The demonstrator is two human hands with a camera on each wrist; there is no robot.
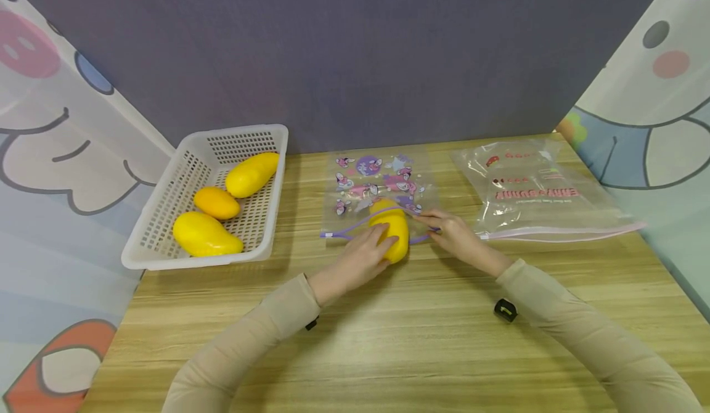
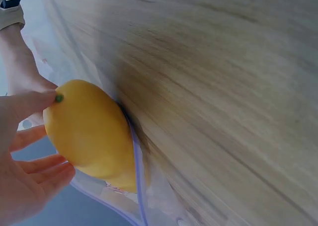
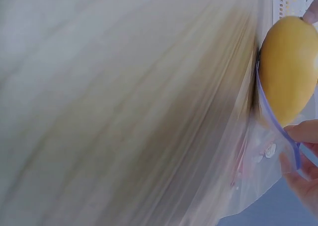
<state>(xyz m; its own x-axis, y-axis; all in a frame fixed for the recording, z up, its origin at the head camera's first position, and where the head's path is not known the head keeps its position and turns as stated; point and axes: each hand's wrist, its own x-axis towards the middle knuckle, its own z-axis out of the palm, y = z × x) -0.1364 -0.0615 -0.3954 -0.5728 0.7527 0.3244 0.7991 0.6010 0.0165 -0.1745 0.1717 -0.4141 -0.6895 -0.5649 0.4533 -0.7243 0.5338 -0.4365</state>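
Note:
In the head view a yellow mango (image 1: 395, 237) lies partway into the mouth of a clear zip bag (image 1: 349, 206) with pink and purple cartoon prints. My left hand (image 1: 360, 257) grips its near end; the left wrist view shows the thumb beside the green stem spot of the mango (image 2: 92, 131) and the fingers along its side. With thumb and fingers, my right hand (image 1: 456, 237) pinches the bag's purple zip edge at the right of the opening. That purple edge (image 3: 271, 112) runs beside the mango in the right wrist view.
At the left stands a white perforated basket (image 1: 194, 263) holding three yellow mangoes. A second clear zip bag (image 1: 532, 209) with red print and a pink zip lies flat at the right. Behind the wooden table (image 1: 410, 351) rises a dark grey panel (image 1: 355, 61).

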